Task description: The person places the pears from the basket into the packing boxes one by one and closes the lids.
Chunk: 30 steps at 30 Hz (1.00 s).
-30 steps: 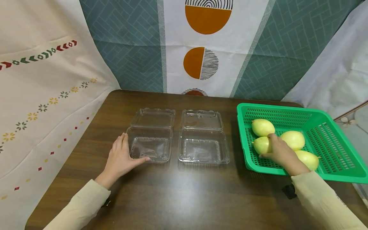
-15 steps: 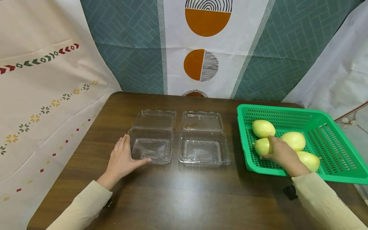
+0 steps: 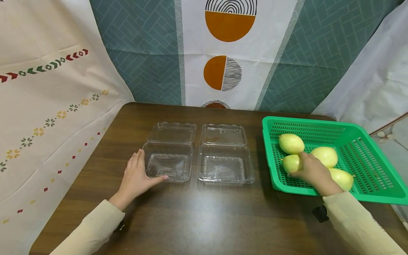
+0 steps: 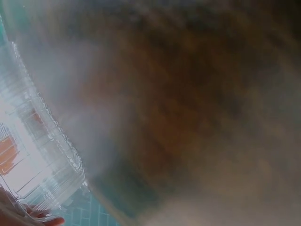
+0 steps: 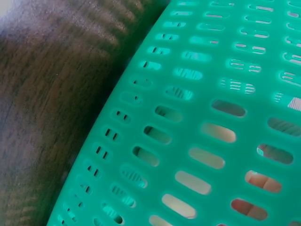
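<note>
Two clear plastic clamshell containers lie with their lids raised in the head view. My left hand (image 3: 135, 175) touches the left clamshell container (image 3: 169, 163), with its fingers straight along the left side and the thumb at the front corner. The right clamshell container (image 3: 224, 166) stands beside it. At the right, my right hand (image 3: 313, 173) reaches into a green basket (image 3: 366, 195) and grips a pale yellow melon (image 3: 291, 164). Other melons lie around it: one behind (image 3: 291, 143), one to the right (image 3: 324, 157) and one in front (image 3: 341, 179). In the right wrist view, the basket's slotted wall (image 5: 188, 117) mostly hides the hand.
Everything stands on a brown wooden table (image 3: 197, 219). A patterned cloth (image 3: 153, 53) hangs along the back, with a white cloth (image 3: 41, 106) at the left. The left wrist view is largely blurred.
The head view has shifted slightly. Both hands keep their places, the left at the container and the right on the melon; nothing else visibly moves.
</note>
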Each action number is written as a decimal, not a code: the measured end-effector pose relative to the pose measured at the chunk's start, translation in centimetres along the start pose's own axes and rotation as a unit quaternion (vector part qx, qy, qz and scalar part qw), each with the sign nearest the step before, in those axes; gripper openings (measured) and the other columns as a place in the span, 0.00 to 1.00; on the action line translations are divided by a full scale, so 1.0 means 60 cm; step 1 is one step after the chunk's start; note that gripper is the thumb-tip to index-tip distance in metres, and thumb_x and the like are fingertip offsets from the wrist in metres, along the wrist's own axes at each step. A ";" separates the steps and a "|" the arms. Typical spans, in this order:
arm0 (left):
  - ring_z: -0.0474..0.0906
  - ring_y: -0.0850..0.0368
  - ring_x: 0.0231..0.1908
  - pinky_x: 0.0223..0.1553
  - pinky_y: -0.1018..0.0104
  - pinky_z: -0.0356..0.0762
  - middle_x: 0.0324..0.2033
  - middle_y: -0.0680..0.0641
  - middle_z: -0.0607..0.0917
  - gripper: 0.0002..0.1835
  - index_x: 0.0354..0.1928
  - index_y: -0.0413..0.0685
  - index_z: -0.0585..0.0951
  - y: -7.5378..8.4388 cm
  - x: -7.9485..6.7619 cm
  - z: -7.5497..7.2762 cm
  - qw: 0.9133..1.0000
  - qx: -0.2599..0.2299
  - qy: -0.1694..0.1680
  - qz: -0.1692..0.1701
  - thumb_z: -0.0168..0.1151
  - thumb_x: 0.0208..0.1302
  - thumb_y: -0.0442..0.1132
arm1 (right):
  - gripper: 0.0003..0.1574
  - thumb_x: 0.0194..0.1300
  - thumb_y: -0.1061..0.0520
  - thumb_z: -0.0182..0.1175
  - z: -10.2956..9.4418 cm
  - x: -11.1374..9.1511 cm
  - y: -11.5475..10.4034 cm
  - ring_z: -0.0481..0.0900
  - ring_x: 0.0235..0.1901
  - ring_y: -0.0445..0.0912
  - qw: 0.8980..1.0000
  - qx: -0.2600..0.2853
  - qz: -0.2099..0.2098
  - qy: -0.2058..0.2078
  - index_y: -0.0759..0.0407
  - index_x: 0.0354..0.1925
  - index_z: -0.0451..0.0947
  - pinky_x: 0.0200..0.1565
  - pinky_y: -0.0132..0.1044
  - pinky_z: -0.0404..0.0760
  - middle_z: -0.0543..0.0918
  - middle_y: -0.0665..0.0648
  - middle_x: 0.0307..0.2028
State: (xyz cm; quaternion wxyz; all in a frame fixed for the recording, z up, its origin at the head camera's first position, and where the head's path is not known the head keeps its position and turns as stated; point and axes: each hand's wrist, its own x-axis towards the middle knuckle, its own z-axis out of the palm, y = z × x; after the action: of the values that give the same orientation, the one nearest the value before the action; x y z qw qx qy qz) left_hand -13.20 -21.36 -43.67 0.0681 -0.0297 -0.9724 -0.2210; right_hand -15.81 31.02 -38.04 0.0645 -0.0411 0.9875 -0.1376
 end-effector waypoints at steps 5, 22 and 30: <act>0.51 0.29 0.67 0.63 0.32 0.52 0.69 0.28 0.56 0.66 0.69 0.25 0.53 0.001 0.000 0.000 1.000 -0.009 0.003 -0.001 0.71 0.39 0.67 | 0.51 0.45 0.48 0.73 -0.003 0.000 -0.001 0.75 0.39 0.67 1.000 -0.001 0.003 0.002 0.76 0.57 0.62 0.30 0.54 0.73 0.73 0.77 0.41; 0.49 0.29 0.68 0.65 0.33 0.49 0.70 0.29 0.53 0.69 0.70 0.26 0.50 -0.001 0.000 0.006 0.999 -0.036 -0.013 -0.019 0.72 0.38 0.68 | 0.49 0.42 0.49 0.75 -0.006 -0.015 -0.003 0.75 0.36 0.64 0.999 -0.020 0.011 0.031 0.76 0.52 0.64 0.24 0.50 0.71 0.73 0.74 0.38; 0.51 0.28 0.67 0.64 0.33 0.52 0.69 0.28 0.55 0.68 0.69 0.25 0.52 -0.002 -0.001 0.004 0.999 -0.031 0.002 -0.016 0.72 0.38 0.68 | 0.46 0.40 0.52 0.73 -0.023 -0.020 -0.029 0.73 0.35 0.63 0.997 -0.020 -0.017 0.074 0.76 0.51 0.65 0.23 0.48 0.70 0.74 0.74 0.38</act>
State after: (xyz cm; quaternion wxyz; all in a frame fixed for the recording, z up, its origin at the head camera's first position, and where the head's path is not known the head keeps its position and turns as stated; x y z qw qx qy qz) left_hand -13.18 -21.34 -43.96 0.0655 -0.0155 -0.9654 -0.2520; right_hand -14.73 29.83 -36.09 -0.0122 -0.0490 0.9913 -0.1212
